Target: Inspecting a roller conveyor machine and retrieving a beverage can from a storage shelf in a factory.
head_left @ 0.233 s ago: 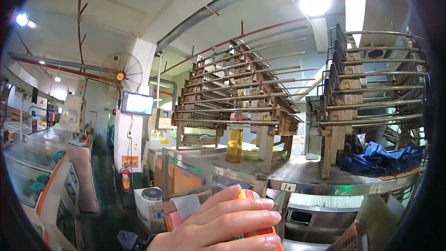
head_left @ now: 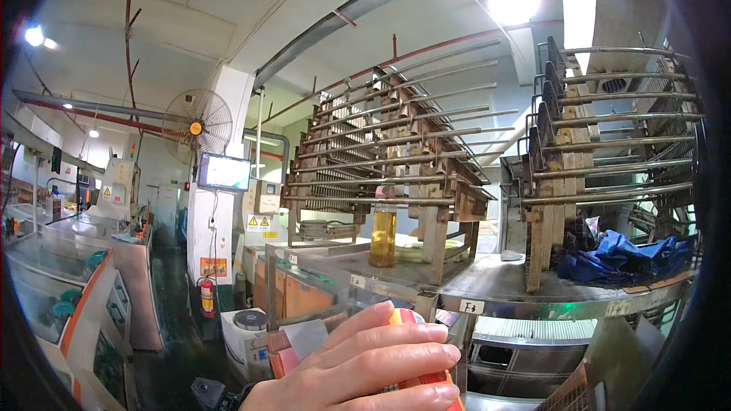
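Left hand: fingers wrapped round red-orange can, raised at frame bottom, before steel bench's front edge. Right hand: unseen. Amber bottle on bench, under rod rack. Handling: firm, level grip advised.

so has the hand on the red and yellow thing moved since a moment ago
No, not noticeably. The left hand sits at the same spot below the amber bottle on the steel bench, fingers wrapped on the red and yellow object as before.
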The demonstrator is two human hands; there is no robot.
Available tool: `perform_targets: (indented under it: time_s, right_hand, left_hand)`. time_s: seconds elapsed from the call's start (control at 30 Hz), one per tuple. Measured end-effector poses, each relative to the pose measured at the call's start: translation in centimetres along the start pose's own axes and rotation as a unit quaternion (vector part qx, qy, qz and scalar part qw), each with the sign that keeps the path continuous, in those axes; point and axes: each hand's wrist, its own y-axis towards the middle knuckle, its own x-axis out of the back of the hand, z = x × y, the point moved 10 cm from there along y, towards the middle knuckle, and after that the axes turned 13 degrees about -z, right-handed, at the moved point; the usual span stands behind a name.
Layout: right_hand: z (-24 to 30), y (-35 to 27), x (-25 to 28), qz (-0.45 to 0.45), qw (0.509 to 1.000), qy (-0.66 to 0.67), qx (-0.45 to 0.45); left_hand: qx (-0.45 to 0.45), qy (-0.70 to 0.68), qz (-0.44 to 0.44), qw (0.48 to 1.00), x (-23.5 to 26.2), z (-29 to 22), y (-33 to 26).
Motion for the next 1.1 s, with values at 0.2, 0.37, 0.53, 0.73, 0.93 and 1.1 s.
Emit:
perform_targets:
  time_s: [0.2, 0.37, 0.53, 0.73, 0.93, 1.1]
  right_hand:
    - [-0.1, 0.2, 0.1, 0.001, 1.0, 0.0, 0.001]
    - [0.1, 0.3, 0.1, 0.002, 1.0, 0.0, -0.001]
    - [0.1, 0.3, 0.2, -0.001, 1.0, 0.0, 0.0]
    - [0.2, 0.4, 0.1, 0.001, 1.0, 0.002, 0.0]
    - [0.3, 0.6, 0.0, 0.003, 1.0, 0.003, 0.003]
    - [0.5, 0.6, 0.0, 0.001, 1.0, 0.004, 0.005]
  left_hand:
    - [-0.005, -0.001, -0.012, 1.0, 0.1, 0.2, 0.2]
    - [-0.071, 0.0, -0.019, 0.997, 0.1, 1.2, -0.8]
    - [-0.081, -0.002, -0.024, 0.996, 0.2, 1.4, -0.9]
    - [-0.06, -0.001, -0.023, 0.998, 0.1, 1.2, -0.5]
    - [-0.057, 0.003, -0.025, 0.998, 0.3, 0.9, -0.1]
    - [-0.058, 0.002, -0.027, 0.998, 0.6, 0.5, 0.1]
